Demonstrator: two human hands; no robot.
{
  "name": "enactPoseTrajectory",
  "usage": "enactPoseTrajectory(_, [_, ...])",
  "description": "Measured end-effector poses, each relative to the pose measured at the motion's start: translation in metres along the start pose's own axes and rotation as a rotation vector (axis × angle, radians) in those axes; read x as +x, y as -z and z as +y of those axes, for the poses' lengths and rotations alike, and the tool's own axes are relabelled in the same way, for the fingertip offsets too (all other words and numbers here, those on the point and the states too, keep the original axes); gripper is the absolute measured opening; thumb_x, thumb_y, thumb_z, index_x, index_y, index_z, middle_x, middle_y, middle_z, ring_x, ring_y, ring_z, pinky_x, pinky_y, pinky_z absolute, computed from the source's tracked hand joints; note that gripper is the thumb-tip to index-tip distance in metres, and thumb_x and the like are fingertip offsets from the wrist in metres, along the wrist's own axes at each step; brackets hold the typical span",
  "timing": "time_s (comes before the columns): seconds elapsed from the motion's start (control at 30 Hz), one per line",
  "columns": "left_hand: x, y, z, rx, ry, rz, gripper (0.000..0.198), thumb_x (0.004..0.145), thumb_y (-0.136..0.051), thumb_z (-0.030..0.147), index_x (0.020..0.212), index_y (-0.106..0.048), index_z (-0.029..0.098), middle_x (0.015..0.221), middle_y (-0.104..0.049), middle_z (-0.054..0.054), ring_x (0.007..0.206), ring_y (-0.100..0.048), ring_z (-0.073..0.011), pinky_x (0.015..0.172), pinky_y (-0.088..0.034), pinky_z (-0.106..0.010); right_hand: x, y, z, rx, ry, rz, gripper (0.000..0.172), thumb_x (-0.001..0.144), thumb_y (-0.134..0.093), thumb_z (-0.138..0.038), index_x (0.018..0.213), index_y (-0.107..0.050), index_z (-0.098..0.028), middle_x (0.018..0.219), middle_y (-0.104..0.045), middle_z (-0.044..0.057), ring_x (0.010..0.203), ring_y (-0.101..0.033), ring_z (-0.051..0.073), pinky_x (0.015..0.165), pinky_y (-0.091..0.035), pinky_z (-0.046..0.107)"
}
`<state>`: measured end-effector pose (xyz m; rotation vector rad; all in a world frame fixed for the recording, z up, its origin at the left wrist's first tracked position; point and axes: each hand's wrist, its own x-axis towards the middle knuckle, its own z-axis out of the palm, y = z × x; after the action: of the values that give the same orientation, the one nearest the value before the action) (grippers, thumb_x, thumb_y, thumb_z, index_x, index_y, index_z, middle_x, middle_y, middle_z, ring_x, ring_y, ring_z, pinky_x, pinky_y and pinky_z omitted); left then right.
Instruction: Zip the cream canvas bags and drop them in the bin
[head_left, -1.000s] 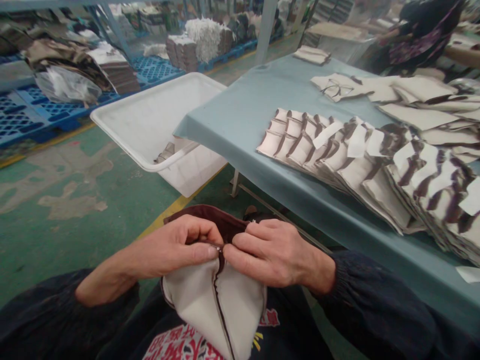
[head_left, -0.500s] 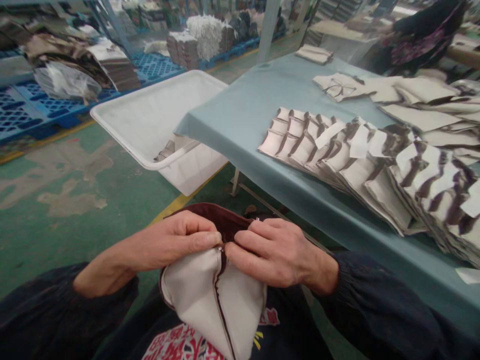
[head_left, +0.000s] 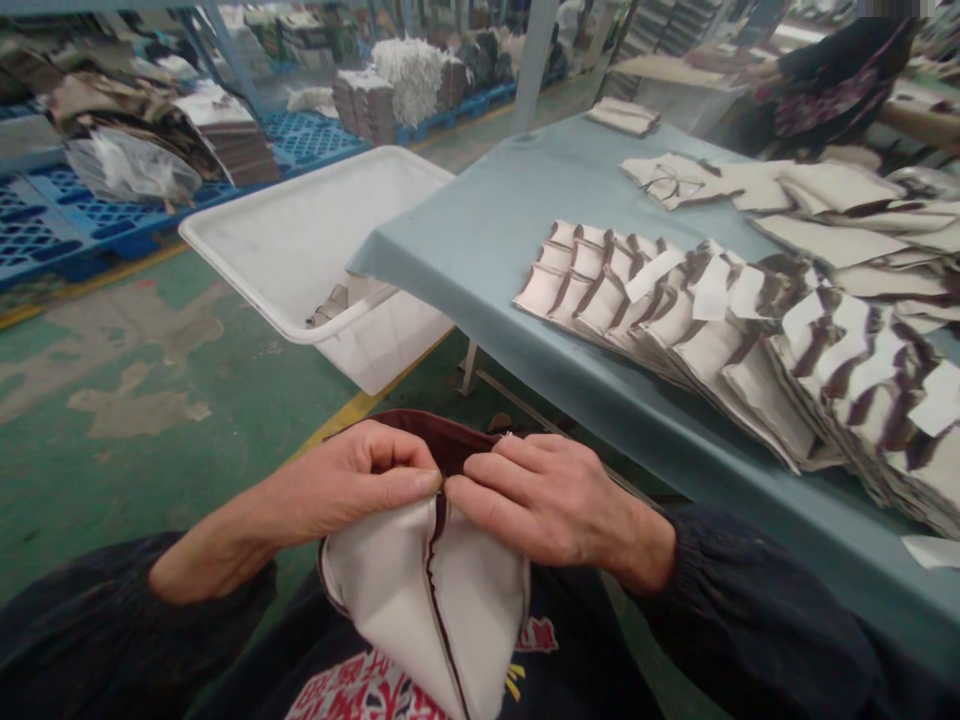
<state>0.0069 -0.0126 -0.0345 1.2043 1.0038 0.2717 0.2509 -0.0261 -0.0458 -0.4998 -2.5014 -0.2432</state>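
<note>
- Your left hand (head_left: pixel 352 490) gripped a cream fabric piece (head_left: pixel 386 570) at its upper edge, thumb and forefinger pinched together at the head of the dark seam (head_left: pixel 444 635).
- Your right hand (head_left: pixel 551 500) was closed on the same edge, fingers curled, with its thumb and forefinger just beside the left thumb tip; what lay beneath those fingers was hidden.
- The piece hung in front of you, above your lap, its narrower end pointing down and toward you. The seam ran down its front, wavy near the top and straighter below.
- Maroon lining (head_left: pixel 454 437) showed behind both hands, along the far side of the opening.
- Below the piece, red-and-white lettering (head_left: pixel 345 690) was partly visible on your dark clothing.
- To your right stood a table (head_left: pixel 480 220) with a blue-grey cover. Overlapping cream pieces with dark edges (head_left: pixel 697 345) lay along its near side, white slips (head_left: pixel 712 290) on several of them.
- Farther back on the table, eyeglasses (head_left: pixel 671 183) rested on another cream piece.
- A white bin (head_left: pixel 300 220) stood at the table's left corner, a small greyish item (head_left: pixel 328 305) inside.
- Beyond the table, at upper right, a person in dark, patterned clothing (head_left: pixel 847 85) appeared blurred.
</note>
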Motion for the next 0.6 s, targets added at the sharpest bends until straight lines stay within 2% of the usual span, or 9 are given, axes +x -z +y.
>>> enactPoseTrajectory(0.13, [0.000,0.000,-0.001,0.071,-0.072,0.018,0.033,0.082,-0.081,0.047,0.072,-0.074,0.016,0.065,-0.060,0.002,0.059,-0.046,-0.0116,0.055,-0.040,-0.019,-0.002,0.001,0.000,0.009,-0.017,0.022,0.032,0.114,-0.047,-0.012,0.097,-0.074,-0.018,0.080,-0.073,0.001,0.067,-0.057,0.015,0.058,-0.040,0.030])
enactPoseTrajectory(0.33, [0.000,-0.001,-0.003,0.082,-0.065,0.037,0.033,0.083,-0.079,0.046,0.073,-0.075,0.016,0.065,-0.062,0.001,0.059,-0.047,-0.0119,0.055,-0.039,-0.020,0.001,0.002,-0.002,-0.003,-0.003,0.035,0.029,0.113,-0.052,-0.015,0.093,-0.074,-0.018,0.076,-0.071,-0.001,0.064,-0.052,0.015,0.055,-0.036,0.031])
enactPoseTrajectory(0.47, [0.000,-0.004,-0.006,-0.018,-0.014,0.060,0.035,0.079,-0.083,0.049,0.073,-0.074,0.016,0.065,-0.064,0.000,0.059,-0.048,-0.0123,0.053,-0.039,-0.020,0.000,0.000,-0.002,-0.005,-0.016,-0.002,0.021,0.111,-0.058,-0.015,0.098,-0.074,-0.018,0.077,-0.070,-0.001,0.066,-0.055,0.014,0.056,-0.036,0.032])
enactPoseTrajectory(0.6, [-0.001,-0.005,-0.014,-0.210,0.029,0.028,0.041,0.076,-0.087,0.054,0.077,-0.074,0.016,0.068,-0.067,-0.001,0.057,-0.050,-0.0118,0.052,-0.041,-0.019,0.000,-0.003,-0.003,0.061,-0.081,0.002,0.023,0.113,-0.055,-0.015,0.103,-0.075,-0.018,0.083,-0.075,0.001,0.071,-0.060,0.015,0.060,-0.043,0.030])
